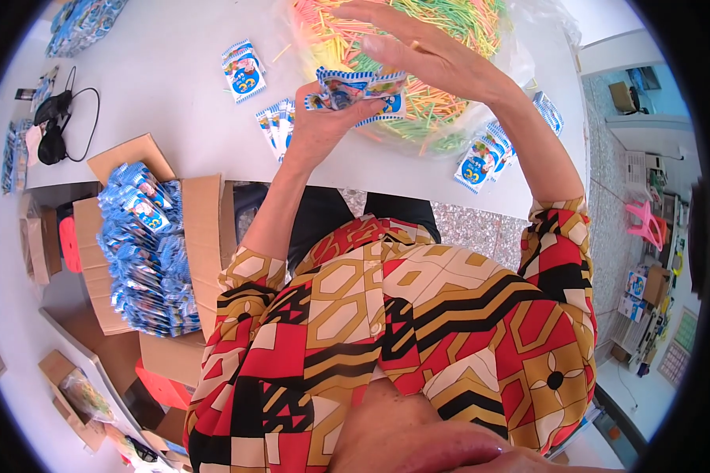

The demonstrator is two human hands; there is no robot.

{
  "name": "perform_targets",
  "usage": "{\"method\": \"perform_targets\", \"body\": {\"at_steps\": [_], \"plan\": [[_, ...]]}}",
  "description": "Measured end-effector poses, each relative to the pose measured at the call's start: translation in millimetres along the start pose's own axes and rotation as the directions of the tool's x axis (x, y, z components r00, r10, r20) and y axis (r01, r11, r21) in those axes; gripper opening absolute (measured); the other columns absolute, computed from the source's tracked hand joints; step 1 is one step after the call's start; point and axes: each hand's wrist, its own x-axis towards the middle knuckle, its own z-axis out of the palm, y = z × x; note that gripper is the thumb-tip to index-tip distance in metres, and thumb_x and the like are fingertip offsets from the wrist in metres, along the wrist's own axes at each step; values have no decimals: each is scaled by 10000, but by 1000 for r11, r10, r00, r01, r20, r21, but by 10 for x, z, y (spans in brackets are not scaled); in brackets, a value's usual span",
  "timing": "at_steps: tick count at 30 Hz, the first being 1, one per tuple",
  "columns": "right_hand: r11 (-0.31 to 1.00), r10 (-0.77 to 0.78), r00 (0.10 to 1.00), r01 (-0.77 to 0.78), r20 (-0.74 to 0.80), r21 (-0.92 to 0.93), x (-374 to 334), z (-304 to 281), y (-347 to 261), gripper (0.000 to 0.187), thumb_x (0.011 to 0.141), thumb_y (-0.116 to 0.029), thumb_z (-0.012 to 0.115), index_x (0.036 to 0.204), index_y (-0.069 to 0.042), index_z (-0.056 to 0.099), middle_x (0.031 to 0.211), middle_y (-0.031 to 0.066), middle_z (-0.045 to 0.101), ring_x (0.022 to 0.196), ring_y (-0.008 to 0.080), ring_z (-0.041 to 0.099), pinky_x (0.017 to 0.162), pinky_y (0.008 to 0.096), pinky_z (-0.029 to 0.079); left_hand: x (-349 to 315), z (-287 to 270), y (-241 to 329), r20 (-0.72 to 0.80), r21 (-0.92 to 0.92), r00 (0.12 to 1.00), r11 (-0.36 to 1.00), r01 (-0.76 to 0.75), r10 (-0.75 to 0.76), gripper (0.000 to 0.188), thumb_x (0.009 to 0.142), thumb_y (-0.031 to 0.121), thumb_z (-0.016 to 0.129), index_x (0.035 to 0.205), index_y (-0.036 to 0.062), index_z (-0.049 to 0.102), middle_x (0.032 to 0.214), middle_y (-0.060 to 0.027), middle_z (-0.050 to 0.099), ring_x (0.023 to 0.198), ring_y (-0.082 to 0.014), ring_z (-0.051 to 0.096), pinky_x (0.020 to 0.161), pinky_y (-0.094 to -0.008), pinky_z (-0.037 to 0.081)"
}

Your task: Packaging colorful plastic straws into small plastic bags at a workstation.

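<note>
My left hand [321, 126] is closed round a few small blue-and-white packets [347, 88] at the near edge of a heap of thin coloured sticks. My right hand [438, 59] hovers over that heap with its fingers stretched out to the left and the thumb apart; nothing shows in it. The sticks [457, 31], pink, yellow and green, lie in a spread clear plastic bag [528, 47]. More packets [278, 130] rest on the white table just left of my left hand. Another group of packets [481, 162] lies below my right forearm.
An open cardboard box [201, 236] full of blue packets stands at the table's near left edge. Two packets [243, 72] lie farther back on the table [173, 87]. A black corded object [53, 130] sits at the left. Shelves with goods [647, 292] line the right side.
</note>
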Motion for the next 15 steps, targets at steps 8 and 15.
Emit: {"method": "perform_targets", "body": {"at_steps": [8, 15], "plan": [[919, 6, 962, 102, -272, 381, -141, 116, 189, 167, 883, -169, 619, 1000, -54, 649, 945, 10, 653, 878, 89, 605, 786, 234, 470, 0, -44, 63, -27, -96, 999, 995, -30, 27, 207, 725, 40, 777, 869, 18, 630, 859, -49, 676, 782, -93, 635, 694, -227, 513], [914, 25, 979, 59, -202, 401, -146, 219, 651, 173, 897, -115, 608, 1046, -37, 646, 920, 4, 644, 879, 77, 608, 793, 231, 482, 3, 11, 107, -5, -142, 1000, 989, -30, 30, 292, 725, 29, 772, 980, -16, 637, 889, -68, 679, 789, -113, 643, 711, -241, 528]]}}
